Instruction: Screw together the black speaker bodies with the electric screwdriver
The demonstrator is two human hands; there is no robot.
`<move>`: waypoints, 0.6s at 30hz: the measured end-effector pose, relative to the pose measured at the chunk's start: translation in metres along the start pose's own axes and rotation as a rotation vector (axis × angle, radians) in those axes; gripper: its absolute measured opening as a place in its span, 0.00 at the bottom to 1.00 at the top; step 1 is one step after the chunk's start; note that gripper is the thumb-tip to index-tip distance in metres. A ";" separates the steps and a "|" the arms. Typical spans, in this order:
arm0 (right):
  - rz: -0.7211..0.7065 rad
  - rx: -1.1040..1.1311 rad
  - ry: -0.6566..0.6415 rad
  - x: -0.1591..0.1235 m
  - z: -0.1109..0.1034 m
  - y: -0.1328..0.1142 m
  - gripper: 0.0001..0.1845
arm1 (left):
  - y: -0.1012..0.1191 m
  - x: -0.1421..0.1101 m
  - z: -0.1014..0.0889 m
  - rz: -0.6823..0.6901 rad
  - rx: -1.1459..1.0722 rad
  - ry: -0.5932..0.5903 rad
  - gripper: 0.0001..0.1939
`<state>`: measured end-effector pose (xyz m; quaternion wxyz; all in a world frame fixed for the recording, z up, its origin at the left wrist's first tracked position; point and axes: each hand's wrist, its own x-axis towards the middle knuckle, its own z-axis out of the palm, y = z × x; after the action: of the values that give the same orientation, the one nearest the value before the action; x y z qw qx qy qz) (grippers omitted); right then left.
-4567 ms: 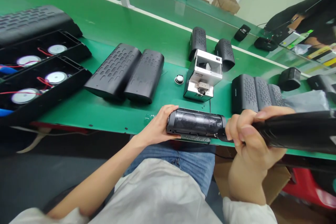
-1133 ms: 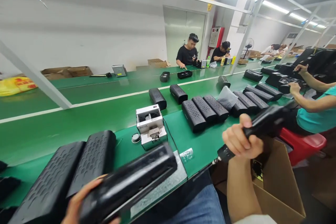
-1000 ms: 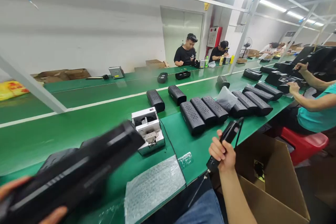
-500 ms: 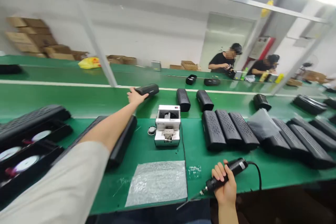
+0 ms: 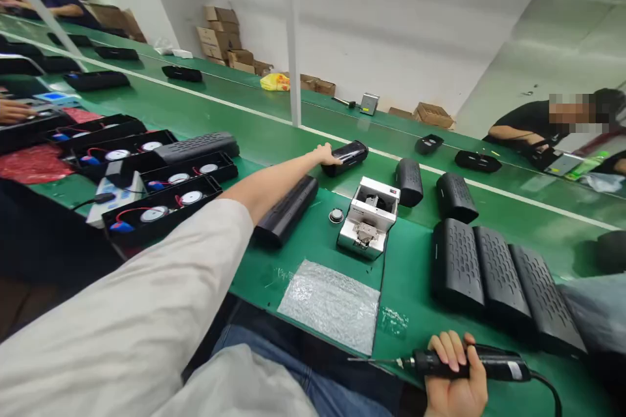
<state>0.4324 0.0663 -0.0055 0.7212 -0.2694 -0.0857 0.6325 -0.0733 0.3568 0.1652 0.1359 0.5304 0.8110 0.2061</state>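
Stretched far forward, my left hand (image 5: 327, 155) has its fingers and thumb closed around the near left end of a glossy black speaker housing (image 5: 351, 155) on the green belt. My right hand (image 5: 457, 368) is wrapped around a black electric screwdriver (image 5: 493, 363) at the front edge of the bench. Its long thin bit points left and its cord trails off to the right. A white screw feeder (image 5: 369, 218) stands between the hands, with a small round metal dish (image 5: 336, 215) beside it. Another black housing (image 5: 288, 210) lies under my left forearm.
Bubble wrap (image 5: 332, 306) lies before the feeder. Several black housings (image 5: 457, 264) sit at right, near a clear plastic bag (image 5: 599, 303). Open housings (image 5: 161, 208) with wired round parts stand at left. A metal post (image 5: 292, 39) rises behind. Co-workers (image 5: 528, 124) sit across the bench.
The view has swung left, bringing the open housings and another person into sight. My left hand stays at the housing's end. The screwdriver has turned closer to level in my right hand.
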 end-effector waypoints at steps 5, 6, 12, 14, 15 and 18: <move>0.004 0.067 0.016 0.001 0.005 0.013 0.23 | 0.058 -0.003 -0.012 0.117 0.023 -0.027 0.34; -0.007 0.083 0.016 0.002 0.005 0.017 0.23 | 0.076 -0.004 -0.010 0.163 0.019 -0.069 0.36; -0.093 0.148 -0.010 0.022 0.005 0.036 0.12 | 0.191 0.011 0.052 0.321 0.091 -0.456 0.55; -0.104 0.164 -0.022 0.028 0.007 0.039 0.18 | 0.222 0.014 0.083 0.313 0.163 -0.528 0.56; -0.103 0.170 -0.028 0.029 0.009 0.039 0.23 | 0.234 0.013 0.097 0.321 0.181 -0.544 0.55; -0.074 0.177 -0.043 0.027 0.012 0.039 0.34 | 0.258 0.009 0.127 0.445 0.122 -0.516 0.53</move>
<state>0.3975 0.0980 -0.0205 0.7628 -0.1878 -0.0549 0.6163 0.1867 0.4800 0.1771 0.2562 0.7362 0.6250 0.0407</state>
